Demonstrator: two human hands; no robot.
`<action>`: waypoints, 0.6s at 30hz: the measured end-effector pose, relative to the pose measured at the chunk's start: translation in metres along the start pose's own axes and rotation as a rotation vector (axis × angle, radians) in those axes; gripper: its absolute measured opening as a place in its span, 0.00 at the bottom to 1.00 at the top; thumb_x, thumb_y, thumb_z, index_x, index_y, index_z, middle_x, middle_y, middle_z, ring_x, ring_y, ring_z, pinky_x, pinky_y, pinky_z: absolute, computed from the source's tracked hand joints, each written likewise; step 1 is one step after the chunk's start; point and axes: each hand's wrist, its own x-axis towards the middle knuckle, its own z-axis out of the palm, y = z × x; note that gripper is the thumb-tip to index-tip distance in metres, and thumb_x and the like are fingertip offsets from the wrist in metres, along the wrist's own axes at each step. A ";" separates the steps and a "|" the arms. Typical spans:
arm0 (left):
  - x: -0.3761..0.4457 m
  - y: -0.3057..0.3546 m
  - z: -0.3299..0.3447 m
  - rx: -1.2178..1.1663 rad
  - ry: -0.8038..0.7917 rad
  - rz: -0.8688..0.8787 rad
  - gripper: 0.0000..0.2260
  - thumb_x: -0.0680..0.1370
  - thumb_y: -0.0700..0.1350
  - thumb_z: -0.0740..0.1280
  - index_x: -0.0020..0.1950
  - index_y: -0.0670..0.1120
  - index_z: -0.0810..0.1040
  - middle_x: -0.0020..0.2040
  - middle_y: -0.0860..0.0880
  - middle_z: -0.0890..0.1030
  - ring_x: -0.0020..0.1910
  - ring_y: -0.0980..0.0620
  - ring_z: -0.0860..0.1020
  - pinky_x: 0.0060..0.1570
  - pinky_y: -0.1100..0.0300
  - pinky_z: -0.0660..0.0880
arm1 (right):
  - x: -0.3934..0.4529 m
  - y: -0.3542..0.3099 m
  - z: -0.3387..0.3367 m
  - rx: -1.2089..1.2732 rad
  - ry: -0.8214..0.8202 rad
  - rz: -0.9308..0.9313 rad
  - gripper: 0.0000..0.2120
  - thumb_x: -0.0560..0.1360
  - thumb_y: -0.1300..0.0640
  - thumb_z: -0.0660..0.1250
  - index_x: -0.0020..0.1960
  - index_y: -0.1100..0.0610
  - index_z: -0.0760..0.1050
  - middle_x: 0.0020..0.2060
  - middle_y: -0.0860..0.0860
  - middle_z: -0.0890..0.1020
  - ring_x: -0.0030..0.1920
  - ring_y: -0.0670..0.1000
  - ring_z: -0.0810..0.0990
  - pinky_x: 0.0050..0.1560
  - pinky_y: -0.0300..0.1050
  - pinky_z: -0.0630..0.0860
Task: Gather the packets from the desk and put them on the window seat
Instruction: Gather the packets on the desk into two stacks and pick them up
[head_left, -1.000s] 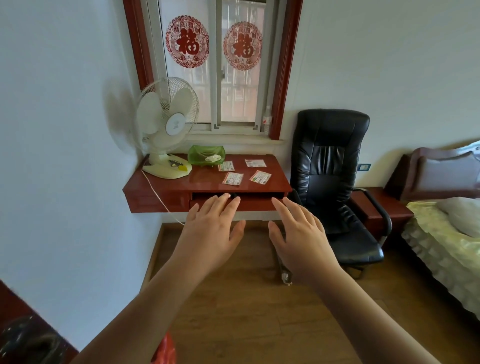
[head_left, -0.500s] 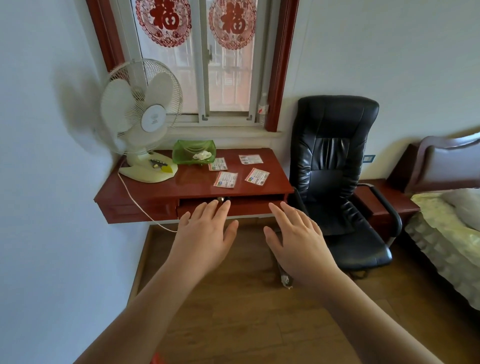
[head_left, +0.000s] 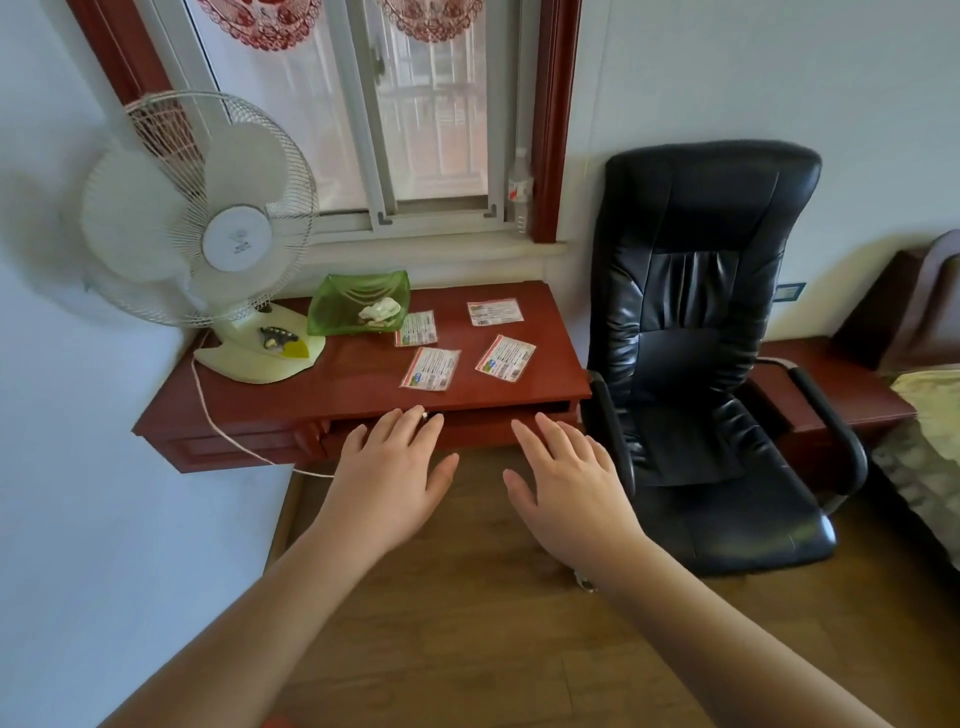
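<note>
Several small printed packets lie flat on the red-brown desk (head_left: 343, 387): one (head_left: 430, 368) near the front, one (head_left: 505, 358) to its right, one (head_left: 416, 329) beside the green dish, one (head_left: 494, 312) at the back. Behind the desk runs the pale window seat ledge (head_left: 426, 254) under the window. My left hand (head_left: 387, 475) and my right hand (head_left: 569, 480) hover palm down in front of the desk's front edge, fingers spread, holding nothing and short of the packets.
A white table fan (head_left: 208, 234) stands on the desk's left, its cord (head_left: 223, 431) hanging over the front. A green dish (head_left: 358, 306) sits beside it. A clear bottle (head_left: 519, 189) stands on the ledge's right end. A black office chair (head_left: 701, 338) is right of the desk.
The view has closed in on the desk, which now looks larger and nearer. Both hands stay spread and have come up to the desk's front edge.
</note>
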 end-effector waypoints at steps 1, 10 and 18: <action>0.009 0.001 0.001 0.001 0.004 -0.003 0.28 0.81 0.60 0.51 0.77 0.49 0.66 0.77 0.46 0.70 0.77 0.46 0.66 0.72 0.44 0.64 | 0.008 0.003 0.002 0.002 0.003 0.000 0.30 0.83 0.40 0.53 0.81 0.49 0.55 0.81 0.53 0.61 0.81 0.55 0.57 0.80 0.55 0.53; 0.085 -0.015 0.027 -0.073 0.000 -0.023 0.29 0.80 0.61 0.49 0.74 0.48 0.71 0.74 0.45 0.74 0.74 0.45 0.70 0.69 0.42 0.69 | 0.096 0.020 0.020 -0.010 -0.031 0.000 0.30 0.83 0.39 0.52 0.81 0.49 0.54 0.81 0.52 0.61 0.81 0.55 0.57 0.80 0.54 0.53; 0.167 -0.071 0.076 -0.155 -0.054 -0.050 0.25 0.82 0.60 0.52 0.76 0.51 0.66 0.77 0.48 0.69 0.77 0.48 0.66 0.73 0.45 0.64 | 0.197 0.007 0.045 -0.042 -0.093 0.027 0.30 0.83 0.39 0.53 0.81 0.49 0.54 0.81 0.52 0.61 0.81 0.56 0.57 0.80 0.55 0.54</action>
